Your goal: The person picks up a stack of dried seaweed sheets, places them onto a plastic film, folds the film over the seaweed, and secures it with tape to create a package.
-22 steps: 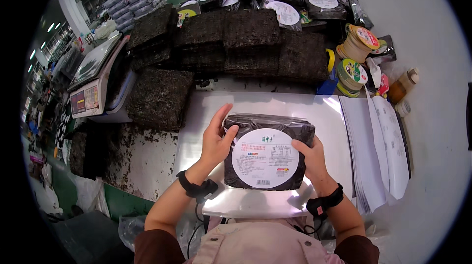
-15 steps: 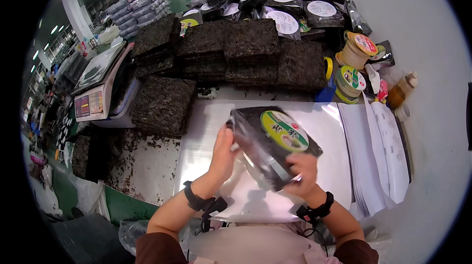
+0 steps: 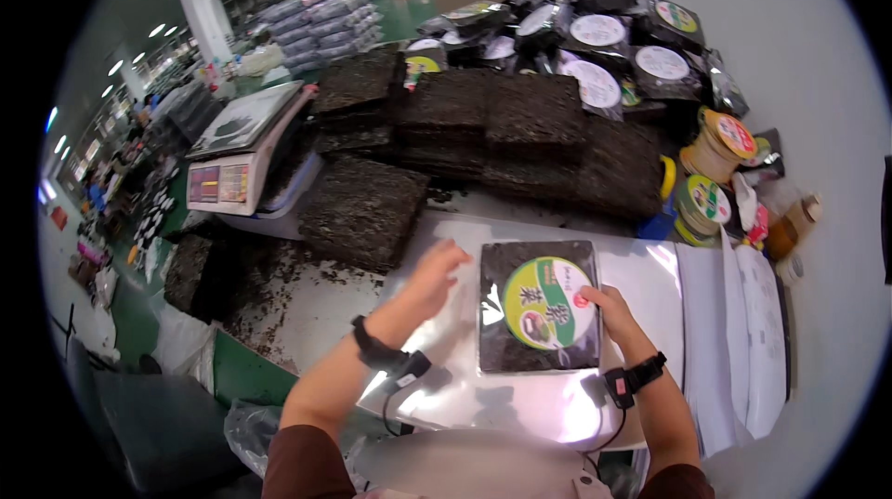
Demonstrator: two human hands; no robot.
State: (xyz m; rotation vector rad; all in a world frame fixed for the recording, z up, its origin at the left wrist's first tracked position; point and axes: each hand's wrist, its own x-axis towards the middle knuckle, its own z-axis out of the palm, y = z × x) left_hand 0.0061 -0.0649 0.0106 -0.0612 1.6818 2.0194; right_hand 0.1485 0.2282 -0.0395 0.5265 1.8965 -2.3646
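— Grip first: what are the hands doing?

— Right hand (image 3: 606,311) rests with its fingers flat on the right edge of the packet (image 3: 539,306), pressing rather than clasping. Left hand (image 3: 432,278) is released, fingers spread, hovering above the surface (image 3: 641,262) just left of the packet and touching nothing.

— What differs from half a second ago?

— Then both hands held the packet tilted up in the air, mid-turn. Before that its white-labelled side faced up. Now it lies flat on the shiny sheet (image 3: 446,378), green-labelled side up, and the left hand has let go.

— How does the packet look?

— Square, clear-wrapped, filled with a dark, coarse pressed slab. A round green-and-yellow label sits in its middle. Glare streaks the wrap near its left edge.

— Where is it?

— Toward the near edge of the surface, midway across, on the shiny sheet.

— Around it?

— Stacks of dark slabs (image 3: 530,123) toward the far edge, labelled packets (image 3: 599,34) behind them, a weighing scale (image 3: 243,151) at the far left, tape rolls (image 3: 711,178) at the right, white papers (image 3: 753,313) along the right edge.
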